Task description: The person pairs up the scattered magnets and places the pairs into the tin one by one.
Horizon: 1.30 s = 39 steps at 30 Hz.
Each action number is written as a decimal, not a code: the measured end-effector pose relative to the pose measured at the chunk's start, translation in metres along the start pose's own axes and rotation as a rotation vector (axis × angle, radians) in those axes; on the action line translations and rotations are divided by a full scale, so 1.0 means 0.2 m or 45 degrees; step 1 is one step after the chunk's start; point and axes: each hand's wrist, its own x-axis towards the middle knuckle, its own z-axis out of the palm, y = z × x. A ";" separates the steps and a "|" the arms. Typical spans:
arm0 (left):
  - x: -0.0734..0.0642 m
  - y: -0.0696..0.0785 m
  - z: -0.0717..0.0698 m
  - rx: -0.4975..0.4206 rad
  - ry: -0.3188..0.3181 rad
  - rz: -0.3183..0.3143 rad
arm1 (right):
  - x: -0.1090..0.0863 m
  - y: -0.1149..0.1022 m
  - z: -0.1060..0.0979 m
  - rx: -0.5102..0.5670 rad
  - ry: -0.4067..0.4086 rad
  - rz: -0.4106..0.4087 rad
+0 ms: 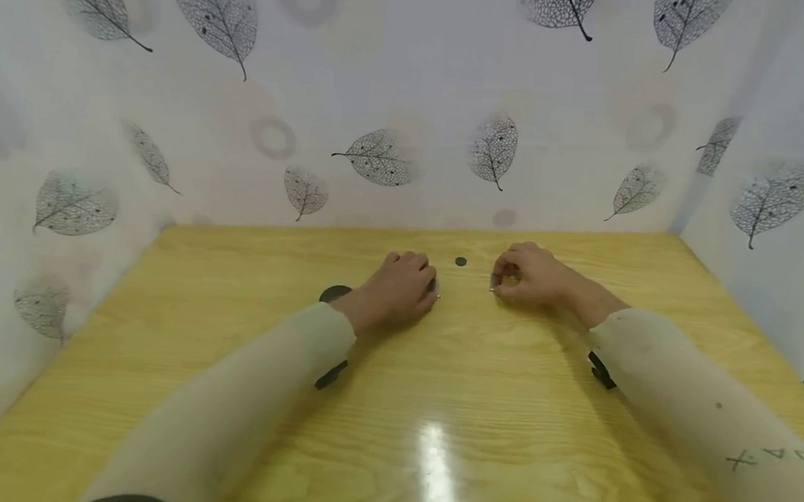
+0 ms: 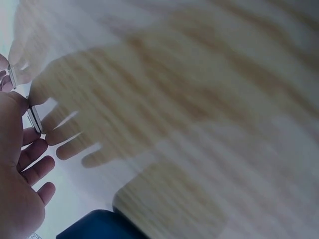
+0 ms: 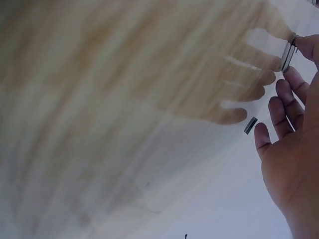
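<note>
My left hand (image 1: pixel 399 289) reaches to the far middle of the table, low over the wood. Between its thumb and index finger it pinches a thin, flat silvery piece (image 2: pixel 35 119), seen edge-on in the left wrist view. Across from it, my right hand (image 1: pixel 533 275) pinches a similar thin silvery piece (image 3: pixel 287 57) upright between thumb and index finger, with the other fingers loosely bent. A small dark disc (image 1: pixel 461 261) lies on the table between the hands, a little beyond them. The exact kind of the silvery pieces cannot be told.
The glossy wood-grain table (image 1: pixel 386 455) mirrors the hands and a light. A pale leaf-patterned cloth (image 1: pixel 415 86) hangs behind it and along both sides. Black wrist gear (image 1: pixel 601 371) sits under the right sleeve, and more black gear (image 1: pixel 335 293) at the left wrist.
</note>
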 end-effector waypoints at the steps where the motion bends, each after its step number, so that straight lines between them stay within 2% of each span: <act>1: 0.00 0.00 0.00 -0.004 0.005 -0.003 | 0.00 0.00 0.00 -0.001 0.004 0.001; 9: -0.04 0.04 0.05 -0.049 -0.031 0.047 | -0.06 -0.03 0.06 0.019 -0.027 0.001; 16: -0.08 0.05 0.07 -0.034 -0.026 0.024 | -0.05 -0.06 0.11 0.044 0.006 -0.065; 22: -0.11 0.06 0.09 -0.042 -0.045 0.039 | -0.05 -0.09 0.14 0.032 -0.049 -0.060; 30: -0.09 0.05 0.08 -0.013 0.010 0.033 | -0.03 -0.10 0.12 0.001 -0.006 -0.145; 35: -0.07 0.03 0.05 -0.008 0.003 0.035 | -0.01 -0.10 0.09 0.004 -0.027 -0.185; 39: -0.04 0.02 0.02 0.019 0.053 0.049 | 0.02 -0.09 0.05 -0.013 0.001 -0.188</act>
